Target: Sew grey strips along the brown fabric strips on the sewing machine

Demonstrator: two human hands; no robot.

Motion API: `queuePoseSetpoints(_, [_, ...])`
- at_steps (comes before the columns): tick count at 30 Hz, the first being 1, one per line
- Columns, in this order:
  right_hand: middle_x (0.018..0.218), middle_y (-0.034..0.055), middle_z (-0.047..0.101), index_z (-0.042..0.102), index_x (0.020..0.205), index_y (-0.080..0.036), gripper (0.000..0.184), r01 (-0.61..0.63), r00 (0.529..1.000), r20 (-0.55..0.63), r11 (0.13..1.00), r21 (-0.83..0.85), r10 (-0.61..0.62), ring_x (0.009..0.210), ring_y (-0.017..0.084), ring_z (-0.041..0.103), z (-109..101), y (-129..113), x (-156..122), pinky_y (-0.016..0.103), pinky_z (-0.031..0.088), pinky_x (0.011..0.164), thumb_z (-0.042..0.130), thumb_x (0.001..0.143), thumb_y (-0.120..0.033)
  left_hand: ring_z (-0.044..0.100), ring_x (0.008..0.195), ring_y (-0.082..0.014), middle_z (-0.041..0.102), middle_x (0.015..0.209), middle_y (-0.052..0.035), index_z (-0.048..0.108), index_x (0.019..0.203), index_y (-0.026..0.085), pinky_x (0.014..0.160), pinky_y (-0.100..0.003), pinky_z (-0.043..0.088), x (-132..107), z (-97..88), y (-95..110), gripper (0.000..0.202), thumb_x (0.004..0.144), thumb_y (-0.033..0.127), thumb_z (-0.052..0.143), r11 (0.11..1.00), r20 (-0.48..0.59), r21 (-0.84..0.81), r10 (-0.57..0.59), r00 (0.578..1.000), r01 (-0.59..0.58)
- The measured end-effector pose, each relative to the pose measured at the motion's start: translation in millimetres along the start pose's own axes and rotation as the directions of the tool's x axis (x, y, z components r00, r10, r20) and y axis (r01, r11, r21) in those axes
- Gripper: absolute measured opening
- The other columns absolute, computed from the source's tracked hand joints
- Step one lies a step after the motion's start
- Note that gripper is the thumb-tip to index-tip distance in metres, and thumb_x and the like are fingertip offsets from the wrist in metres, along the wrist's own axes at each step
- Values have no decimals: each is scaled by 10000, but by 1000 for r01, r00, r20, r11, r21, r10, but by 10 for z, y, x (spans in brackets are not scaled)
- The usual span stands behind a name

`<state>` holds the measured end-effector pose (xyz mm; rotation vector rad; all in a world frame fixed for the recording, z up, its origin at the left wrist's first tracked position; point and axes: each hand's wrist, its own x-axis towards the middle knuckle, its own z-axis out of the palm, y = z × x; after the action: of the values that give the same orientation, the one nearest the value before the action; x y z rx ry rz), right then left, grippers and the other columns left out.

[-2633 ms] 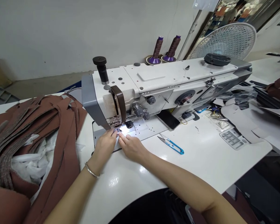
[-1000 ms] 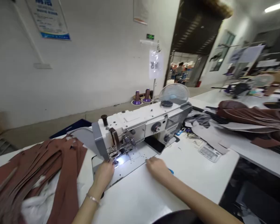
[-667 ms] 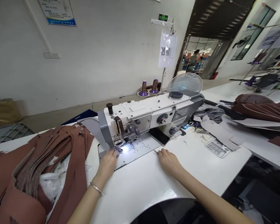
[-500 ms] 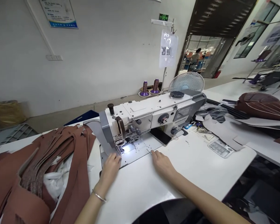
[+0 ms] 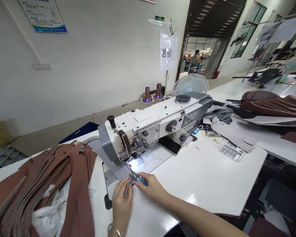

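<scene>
Left hand: the left hand [image 5: 121, 201] rests on the white desk [image 5: 202, 174] just in front of the sewing machine [image 5: 153, 126], its grip pinched together on a small grey piece [image 5: 126, 188] that it holds up off the desk.
Right hand: the right hand [image 5: 151, 187] sits just beside the left, its grip clamped on the blue-handled thread snips [image 5: 138, 178], blades pointing toward the grey piece.
Snips and piece: the blade tips meet the top of the grey piece, in front of the lit needle area [image 5: 132, 159]; whether the blades are shut cannot be told.
Machine: white and grey, set slantwise on the desk, with a brown strap [image 5: 124, 144] looped over its head.
Left of the hands: a heap of brown cut pieces [image 5: 51, 177] with white fabric [image 5: 49, 210] lying among them.
Right on the desk: a dark phone [image 5: 171, 144] under the machine arm, a small grey calculator [image 5: 230, 151], grey sheets [image 5: 230, 133], and more brown material [image 5: 271, 105] on the next table.
Behind: two purple-based thread cones [image 5: 153, 92], a white fan [image 5: 190, 85] and a person in the far doorway [image 5: 194, 61].
Wrist: a silver bangle [image 5: 113, 228] on the left arm.
</scene>
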<state>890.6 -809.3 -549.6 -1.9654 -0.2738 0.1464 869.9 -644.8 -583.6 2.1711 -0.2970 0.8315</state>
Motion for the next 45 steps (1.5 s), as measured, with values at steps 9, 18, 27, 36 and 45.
queuePoseSetpoints(9, [730, -1, 592, 629, 896, -172, 155, -91, 995, -43, 995, -27, 90, 659, 142, 514, 60, -91, -33, 230, 384, 640, 509, 928, -265, 662, 866, -195, 723, 938, -71, 657, 1017, 169, 787, -328, 558, 21, 38, 32, 163, 919, 217, 535, 990, 12, 46, 131, 991, -132])
queuePoseSetpoints(18, [710, 2, 584, 624, 887, -178, 178, -64, 997, -47, 998, 12, 64, 662, 155, 532, 64, -59, -54, 243, 407, 650, 487, 952, -270, 658, 892, -211, 721, 963, -74, 679, 1006, 190, 818, -361, 548, 3, 47, 53, 184, 914, 249, 531, 1000, 77, -3, 31, 997, -31])
queuePoseSetpoints(27, [492, -81, 448, 618, 959, -189, 151, -231, 973, 69, 936, 267, 221, 398, 104, 429, 70, -68, -71, 212, 383, 458, 518, 948, -301, 639, 903, -191, 705, 970, -85, 641, 1055, 146, 836, -326, 539, -19, 45, 18, 176, 919, 197, 541, 995, 67, 53, 82, 994, -86])
queuePoseSetpoints(36, [556, -75, 463, 590, 931, -165, 160, -248, 969, 96, 900, 359, 229, 349, 88, 422, 94, 12, -40, 196, 365, 342, 500, 944, -296, 639, 883, -182, 709, 959, -78, 638, 1050, 149, 829, -320, 532, 24, 32, 82, 170, 916, 168, 537, 989, 60, 55, 136, 989, -139])
queuePoseSetpoints(45, [476, -91, 436, 601, 919, -171, 120, -221, 975, 84, 908, 356, 204, 344, 81, 406, 65, -26, -51, 182, 349, 373, 515, 952, -248, 634, 897, -181, 706, 982, -81, 637, 1052, 149, 822, -319, 542, 16, 48, 54, 172, 912, 147, 536, 977, 55, 55, 203, 978, -206])
